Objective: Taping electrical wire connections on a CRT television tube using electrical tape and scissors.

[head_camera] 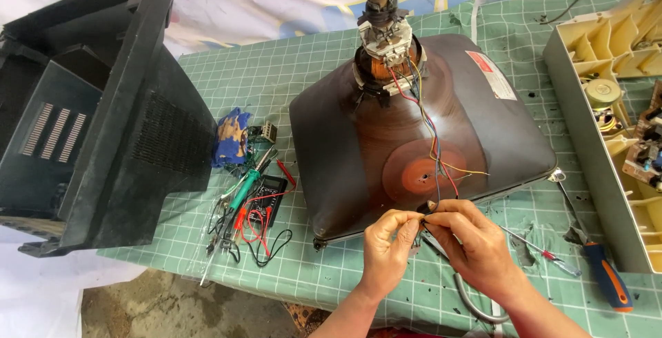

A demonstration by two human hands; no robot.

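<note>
- Pinching with both hands, you are holding the loose ends of the coloured wires (433,146): your left hand (386,250) and your right hand (467,241) are meeting fingertip to fingertip, thumbs and forefingers closed on the wire ends just in front of the tube's near edge.
- Lying face down on the green grid mat (303,76), the picture tube (414,138) is filling the middle of the table, its neck pointing away from you, and the wires are trailing from the neck down over its dark back to your fingers.
- Sitting well to your left, the black television casing (103,110) is lying on its side, partly hanging over the mat's edge.
- Resting at the far right, the beige plastic chassis (607,104) is showing its open compartments.
- Lying between casing and tube, the multimeter (265,200) is sitting among red and black leads, beside a blue rag (233,135).
- Lying near your right wrist, the screwdriver with the orange and blue handle (607,276) is pointing towards the tube's corner.
</note>
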